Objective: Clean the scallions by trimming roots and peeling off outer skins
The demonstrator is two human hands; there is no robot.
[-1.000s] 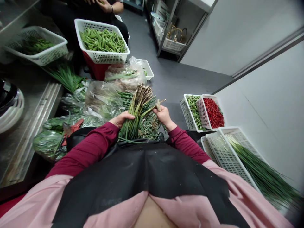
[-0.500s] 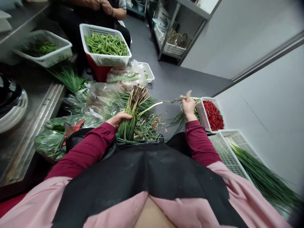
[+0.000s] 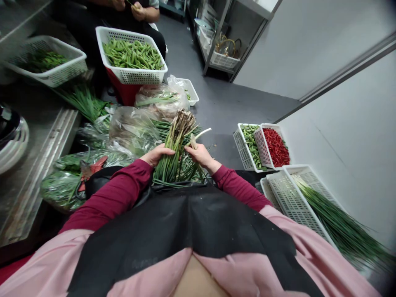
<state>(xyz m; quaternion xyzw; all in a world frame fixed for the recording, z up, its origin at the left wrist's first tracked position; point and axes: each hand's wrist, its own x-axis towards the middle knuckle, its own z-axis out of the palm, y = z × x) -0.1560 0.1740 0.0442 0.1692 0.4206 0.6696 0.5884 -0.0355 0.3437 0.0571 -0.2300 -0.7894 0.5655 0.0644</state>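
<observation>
A bunch of green chives with pale, dirty root ends stands upright in front of my black apron. My left hand is wrapped round the bunch's left side. My right hand rests against the bunch's right side, fingers pinched on one stalk at its edge. Loose trimmings lie on the floor under my right hand.
A white tray of cleaned chives lies at my right. Baskets of red chillies and green chillies stand beyond it. Plastic bags of greens sit ahead left. Another person's hands work above a basket of green pods.
My right hand had swung out right toward the chilli baskets with a pulled stalk. It has come back to the bunch and pinches another stalk. The left hand has kept its hold.
</observation>
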